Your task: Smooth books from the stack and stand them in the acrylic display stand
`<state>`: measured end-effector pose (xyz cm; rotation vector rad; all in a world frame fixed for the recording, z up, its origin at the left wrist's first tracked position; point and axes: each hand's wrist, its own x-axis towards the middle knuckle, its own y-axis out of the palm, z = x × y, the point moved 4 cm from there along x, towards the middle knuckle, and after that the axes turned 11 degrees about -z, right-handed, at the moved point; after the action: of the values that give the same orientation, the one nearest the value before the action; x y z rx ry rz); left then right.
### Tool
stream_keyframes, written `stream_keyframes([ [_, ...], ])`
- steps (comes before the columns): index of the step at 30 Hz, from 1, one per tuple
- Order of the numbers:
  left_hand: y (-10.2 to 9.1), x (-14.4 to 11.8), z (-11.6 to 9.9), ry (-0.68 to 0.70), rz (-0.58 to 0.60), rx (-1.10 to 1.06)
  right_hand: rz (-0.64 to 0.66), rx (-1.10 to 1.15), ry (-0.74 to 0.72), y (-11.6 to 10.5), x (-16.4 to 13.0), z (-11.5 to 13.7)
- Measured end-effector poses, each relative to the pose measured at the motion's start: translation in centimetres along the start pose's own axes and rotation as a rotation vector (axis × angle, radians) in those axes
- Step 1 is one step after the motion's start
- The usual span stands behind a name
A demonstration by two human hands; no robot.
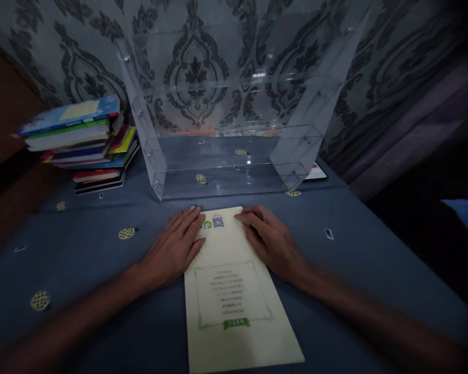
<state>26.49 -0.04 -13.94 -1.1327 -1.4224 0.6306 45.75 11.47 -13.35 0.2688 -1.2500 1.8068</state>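
Note:
A cream booklet or folded card (242, 348) lies upside down to me on the blue table cover, with a QR code near its far edge and a green-framed block of print. My left hand (171, 249) rests flat over its far left edge, fingers stretched forward and thumb apart, partly covering a printed mark beside the code. At the far right corner, my right hand (275, 241) touches the edge with its fingers slightly bent. The undersides of my right fingers are hidden.
A clear acrylic shelf rack (156, 171) stands just beyond the booklet, against a patterned wall. To its left is a stack of books (81, 137). Behind the rack's right foot lies a flat white item with a dark edge (315, 172). A purple curtain (405, 135) hangs at right.

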Motion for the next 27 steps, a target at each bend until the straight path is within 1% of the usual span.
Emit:
stream_keyframes([
  [3, -0.3, -0.1, 0.0, -0.02, -0.026, 0.023, 0.021, 0.042, 0.038, -0.4, 0.0, -0.4],
  [6, -0.5, 0.0, -0.2, -0.02, -0.037, 0.064, 0.072, 0.09, 0.102, -0.6, 0.6, -1.6],
  [9, -0.7, 0.3, -0.4, 0.035, -0.037, 0.113, 0.165, 0.124, 0.164, -0.5, 1.3, -2.6],
  [10, -0.7, 0.4, -0.4, 0.057, -0.036, 0.126, 0.177, 0.131, 0.175, -0.5, 1.5, -2.7],
  [12, -0.8, 0.8, -0.4, 0.1, -0.027, 0.144, 0.16, 0.136, 0.178, -0.6, 1.7, -2.6],
  [15, -1.3, 1.5, 0.0, 0.176, 0.016, 0.181, 0.11, 0.138, 0.216, -1.2, 1.4, -2.2],
  [18, -1.8, 2.2, -0.3, 0.263, 0.12, 0.229, 0.125, 0.249, 0.353, -1.8, 0.4, -2.0],
  [20, -2.0, 2.6, -1.4, 0.267, 0.194, 0.256, 0.133, 0.413, 0.479, -2.1, -0.5, -2.2],
  [22, -2.2, 2.9, -3.4, 0.204, 0.208, 0.268, 0.116, 0.58, 0.581, -2.3, -1.2, -2.3],
  [24, -2.3, 2.9, -6.2, 0.138, 0.158, 0.245, 0.085, 0.665, 0.624, -2.5, -1.7, -2.4],
  [27, -1.7, 2.8, -10.7, 0.132, 0.085, 0.264, 0.035, 0.633, 0.606, -2.9, -2.0, -2.5],
])
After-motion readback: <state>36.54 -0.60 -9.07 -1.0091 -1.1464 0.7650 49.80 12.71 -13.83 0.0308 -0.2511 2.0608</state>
